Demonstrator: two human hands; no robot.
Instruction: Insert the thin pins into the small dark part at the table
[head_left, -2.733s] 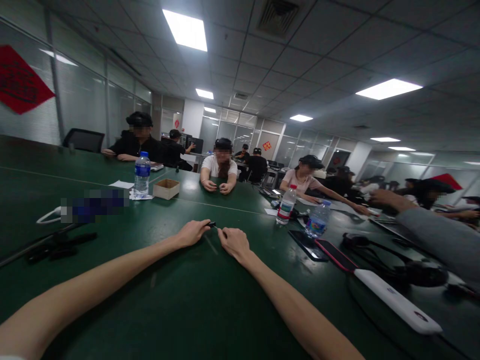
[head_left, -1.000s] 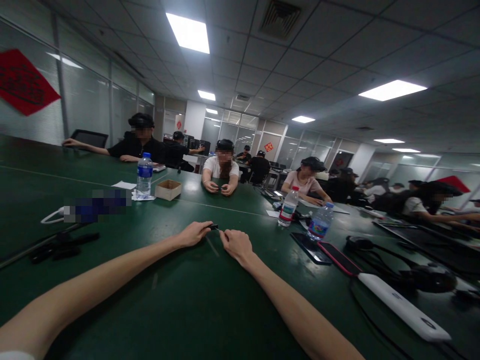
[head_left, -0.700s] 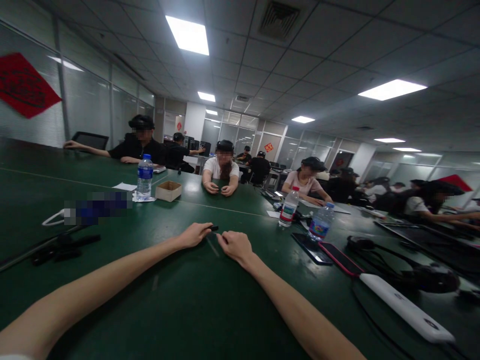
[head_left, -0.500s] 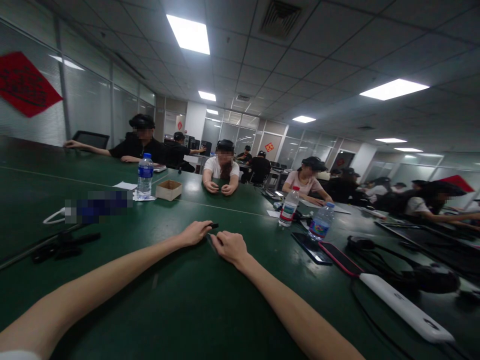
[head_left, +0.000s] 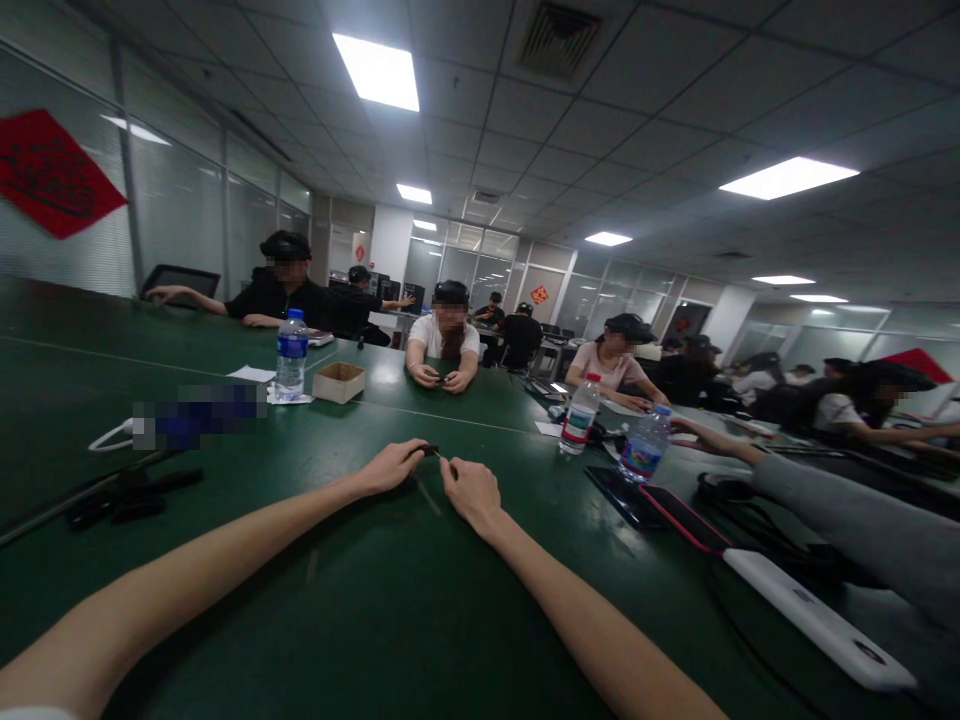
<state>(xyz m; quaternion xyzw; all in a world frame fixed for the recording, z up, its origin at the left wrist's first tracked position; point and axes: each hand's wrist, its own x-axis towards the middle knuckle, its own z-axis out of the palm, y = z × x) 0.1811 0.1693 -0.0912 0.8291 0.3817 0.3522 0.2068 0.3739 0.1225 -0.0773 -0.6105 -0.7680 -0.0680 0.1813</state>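
Both my arms stretch out over a dark green table (head_left: 360, 600). My left hand (head_left: 390, 466) is closed in a pinch on a small black object (head_left: 429, 451) held just above the tabletop. My right hand (head_left: 471, 489) rests a few centimetres to its right, fingers curled in a pinch on something thin that I cannot make out, pointed at the black object. The two hands nearly touch at the fingertips.
Two phones (head_left: 652, 500) and a long white device (head_left: 814, 618) lie to my right, near two water bottles (head_left: 579, 421). A neighbour's grey-sleeved arm (head_left: 847, 520) reaches in from the right. Another bottle (head_left: 289, 356) and a cardboard box (head_left: 338, 381) stand far left. Several people sit opposite.
My right hand moved in against the left hand, then drew back slightly to the right. A neighbour's grey-sleeved arm has reached in across the table from the right.
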